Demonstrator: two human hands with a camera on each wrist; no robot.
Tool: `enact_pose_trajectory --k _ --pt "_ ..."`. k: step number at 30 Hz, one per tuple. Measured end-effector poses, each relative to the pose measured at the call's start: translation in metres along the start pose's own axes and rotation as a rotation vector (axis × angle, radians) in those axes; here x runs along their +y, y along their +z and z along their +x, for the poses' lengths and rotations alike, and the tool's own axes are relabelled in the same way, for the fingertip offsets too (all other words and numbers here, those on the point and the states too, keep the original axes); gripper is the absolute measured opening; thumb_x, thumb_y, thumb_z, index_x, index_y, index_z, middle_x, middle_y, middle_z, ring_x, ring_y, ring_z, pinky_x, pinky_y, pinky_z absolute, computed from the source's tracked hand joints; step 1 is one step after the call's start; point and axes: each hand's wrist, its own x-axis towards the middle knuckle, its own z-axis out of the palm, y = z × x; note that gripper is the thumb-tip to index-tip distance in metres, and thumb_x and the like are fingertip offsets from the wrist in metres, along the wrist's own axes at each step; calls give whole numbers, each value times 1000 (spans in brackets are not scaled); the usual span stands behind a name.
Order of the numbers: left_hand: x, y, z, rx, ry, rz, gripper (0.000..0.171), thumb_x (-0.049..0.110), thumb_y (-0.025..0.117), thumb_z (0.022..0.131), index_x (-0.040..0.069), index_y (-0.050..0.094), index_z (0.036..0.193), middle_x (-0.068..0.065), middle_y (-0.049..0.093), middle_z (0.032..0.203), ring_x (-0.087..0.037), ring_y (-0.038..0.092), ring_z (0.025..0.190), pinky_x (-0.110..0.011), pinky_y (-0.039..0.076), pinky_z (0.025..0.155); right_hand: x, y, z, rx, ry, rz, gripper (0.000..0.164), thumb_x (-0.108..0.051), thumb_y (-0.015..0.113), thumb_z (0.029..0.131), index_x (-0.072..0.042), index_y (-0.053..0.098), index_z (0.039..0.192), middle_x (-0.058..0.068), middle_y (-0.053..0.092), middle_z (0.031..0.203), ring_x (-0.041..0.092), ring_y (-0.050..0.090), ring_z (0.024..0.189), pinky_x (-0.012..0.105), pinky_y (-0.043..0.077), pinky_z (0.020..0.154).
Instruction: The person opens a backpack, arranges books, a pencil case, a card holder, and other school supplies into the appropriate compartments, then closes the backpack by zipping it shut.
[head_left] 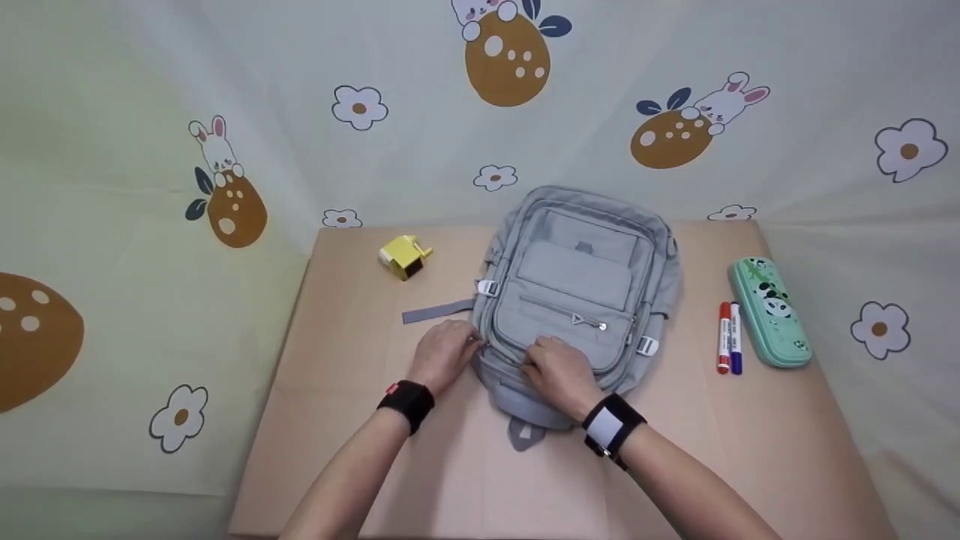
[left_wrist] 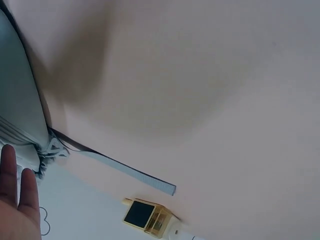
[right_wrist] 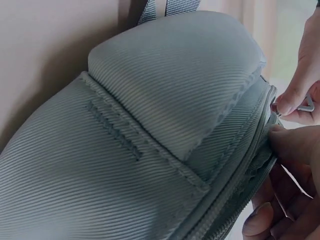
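A grey backpack [head_left: 574, 274] lies front side up on the table, its base toward me. At its lower left corner my left hand [head_left: 446, 354] pinches a triangular zipper pull [right_wrist: 306, 104], which shows between thumb and finger in the right wrist view. My right hand [head_left: 561, 375] grips the fabric edge along the zipper at the bag's lower front, thumb [right_wrist: 290, 145] on one side and fingers curled on the other. Beside it the zipper [right_wrist: 217, 210] runs with its toothed edges parted. In the left wrist view, only a few left fingers [left_wrist: 27, 200] show.
A yellow pencil sharpener [head_left: 405, 256] stands at the back left. A loose grey strap [head_left: 437, 310] extends from the bag's left side. To the right lie a red marker [head_left: 724, 337], a blue marker [head_left: 736, 337] and a green panda pencil case [head_left: 771, 311]. Patterned cloth [head_left: 420, 150] hangs behind the table.
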Motion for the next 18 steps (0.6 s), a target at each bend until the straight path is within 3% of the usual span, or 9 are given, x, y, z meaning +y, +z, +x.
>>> enact_pose_trajectory --k 4,10,18 --pt "-1 -1 6 38 -8 27 10 21 71 98 14 66 102 1 68 93 -19 63 89 -38 50 78 -1 -2 -1 0 0 -4 7 -20 77 91 -19 73 85 -8 61 82 14 60 76 32 51 65" --pt "0 -2 8 18 -36 21 9 19 70 98 13 67 104 0 68 94 -20 64 88 -38 51 78 -1 -1 2 -5 23 -28 4 -20 76 90 -18 74 88 -7 66 84 16 62 78 33 53 68" --pt "4 -2 8 1 -53 -4 8 19 69 100 13 67 104 0 67 93 -19 62 88 -38 50 79 -12 -1 19 -51 70 -6 23 -33 78 89 -13 73 99 -5 63 84 16 59 78 33 50 66"
